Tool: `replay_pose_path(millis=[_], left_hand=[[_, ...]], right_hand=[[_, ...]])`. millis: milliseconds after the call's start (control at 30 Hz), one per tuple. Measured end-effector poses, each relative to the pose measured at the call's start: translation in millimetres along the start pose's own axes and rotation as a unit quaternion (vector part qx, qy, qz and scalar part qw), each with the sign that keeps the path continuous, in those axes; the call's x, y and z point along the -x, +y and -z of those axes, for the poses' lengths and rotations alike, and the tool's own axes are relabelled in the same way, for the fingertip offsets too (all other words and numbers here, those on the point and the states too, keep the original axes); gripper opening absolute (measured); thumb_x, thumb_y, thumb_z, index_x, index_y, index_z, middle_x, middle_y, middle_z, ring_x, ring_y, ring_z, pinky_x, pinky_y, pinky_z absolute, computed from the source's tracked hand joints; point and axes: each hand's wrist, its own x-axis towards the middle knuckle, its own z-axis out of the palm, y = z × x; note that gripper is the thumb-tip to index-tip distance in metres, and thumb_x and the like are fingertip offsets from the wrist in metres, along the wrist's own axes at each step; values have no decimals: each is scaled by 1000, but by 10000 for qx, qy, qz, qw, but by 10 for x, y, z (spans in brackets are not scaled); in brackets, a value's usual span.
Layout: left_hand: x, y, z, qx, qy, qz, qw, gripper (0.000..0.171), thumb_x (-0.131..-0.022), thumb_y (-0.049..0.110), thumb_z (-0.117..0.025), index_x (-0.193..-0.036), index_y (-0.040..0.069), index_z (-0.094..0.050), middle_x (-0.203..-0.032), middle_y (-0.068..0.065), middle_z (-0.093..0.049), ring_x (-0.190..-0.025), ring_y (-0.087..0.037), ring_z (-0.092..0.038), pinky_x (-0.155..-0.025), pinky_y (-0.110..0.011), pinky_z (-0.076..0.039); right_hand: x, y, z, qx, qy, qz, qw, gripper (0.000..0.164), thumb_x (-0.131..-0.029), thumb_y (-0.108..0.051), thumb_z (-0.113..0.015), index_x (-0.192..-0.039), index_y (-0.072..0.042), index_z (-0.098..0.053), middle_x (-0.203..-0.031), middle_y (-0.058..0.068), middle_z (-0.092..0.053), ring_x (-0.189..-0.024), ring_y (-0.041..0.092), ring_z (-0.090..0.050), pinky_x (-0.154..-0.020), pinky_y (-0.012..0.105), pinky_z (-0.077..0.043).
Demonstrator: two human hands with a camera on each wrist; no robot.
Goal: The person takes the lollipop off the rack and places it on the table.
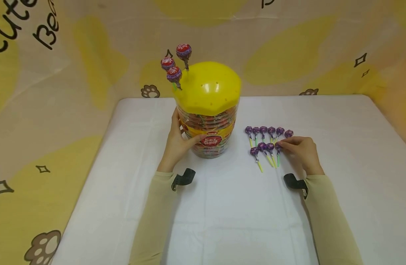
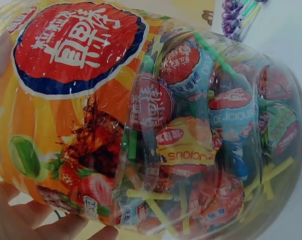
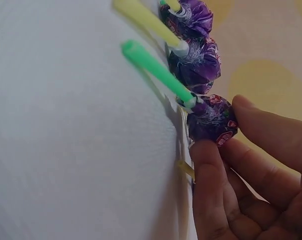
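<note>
My left hand (image 1: 178, 145) grips the side of a clear plastic jar (image 2: 190, 145) filled with wrapped lollipops, its thumb across the front label. The jar's domed yellow lid (image 1: 212, 88) has small holes. Three lollipops (image 1: 184, 51) stand by their sticks in its left side. To the right, my right hand (image 1: 300, 151) pinches the purple-wrapped head of a green-stick lollipop (image 3: 210, 120) between thumb and fingers, at the right end of the front row. Its stick (image 3: 158, 72) points toward me, low over the table.
Several more purple lollipops (image 1: 263, 129) lie in two rows on the white tablecloth (image 1: 239, 221), right of the jar. A yellow patterned cloth (image 1: 289, 48) hangs behind the table and down the left side. Each wrist wears a black camera mount (image 1: 184, 177).
</note>
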Motion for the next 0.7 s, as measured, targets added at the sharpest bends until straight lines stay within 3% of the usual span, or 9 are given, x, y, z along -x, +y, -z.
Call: replay_pose_path(millis=[267,467,567,700], left_hand=[[2,0,0,67,16,22,10000,102,-81,24,-75,-152,22,-2,-154,-7,-19,-138,-29,-24,-109,-50,-28],[-7,-7,25,57,49,-29,10000,101,-82,23,-75,-152,22,-2,-154,-7,-19,-138,-29,-24,-109,-50,-29],[-7,-3,24,61,26,-20,10000,101,-82,23,-75,-152,22,-2,-154,-7,-18,-138,-29,-24,-110,-49,-29],[-1,-4,3,74,-2,16,10000,103,-81,25,-76,-152,22,-2,-154,-6,-18,-139,-27,-23,-110,-50,-28]], right_hand=[[-5,-28,14,234,-58,-91,9997,43,-84,-36,-71,-104,2,-70,-89,8,-71,-72,6,-57,-70,24,-43],[5,-68,53,328,-2,-57,9994,44,-86,-36,-69,-106,3,-69,-99,17,-69,-86,18,-57,-78,30,-41],[31,-93,93,81,26,44,10000,43,-86,-33,-68,-107,5,-67,-92,8,-70,-84,12,-58,-75,25,-44],[98,-201,142,-445,24,288,9986,42,-87,-29,-68,-108,8,-65,-81,-16,-65,-75,1,-60,-70,16,-46]])
